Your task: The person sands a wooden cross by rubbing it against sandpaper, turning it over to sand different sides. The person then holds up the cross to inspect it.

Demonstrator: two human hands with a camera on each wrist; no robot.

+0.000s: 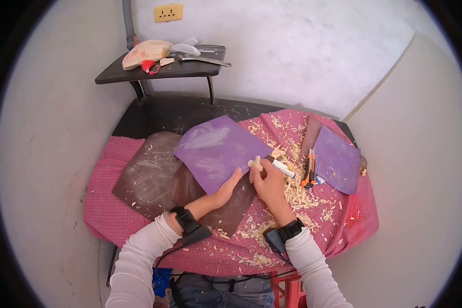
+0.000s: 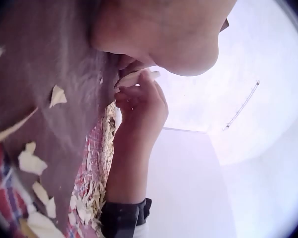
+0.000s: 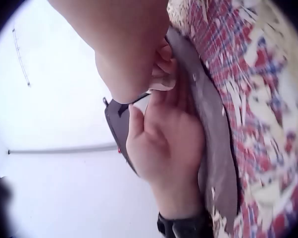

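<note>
My right hand [image 1: 270, 186] pinches a small pale carved piece of wood [image 1: 255, 163] between thumb and fingers; part of the wood is hidden by the hand. Close on its left is my left hand [image 1: 223, 194], beside the lower right edge of a purple sheet of sandpaper [image 1: 210, 149]. In the right wrist view the left hand [image 3: 169, 136] shows its palm, thumb raised and fingers stretched toward the wood [image 3: 163, 82]. The head view hides most of those fingers. Dark brown sandpaper sheets [image 1: 151, 172], dusty with pale marks, lie below and left of the hands.
Wood shavings [image 1: 297, 197] cover much of the red checked cloth [image 1: 113, 190]. A white marker [image 1: 284, 168] and an orange-black utility knife [image 1: 309, 172] lie right of the hands, next to another purple sheet [image 1: 338, 159]. A raised black shelf [image 1: 113, 76] holds a bag [image 1: 146, 53] and a wrench [image 1: 205, 60].
</note>
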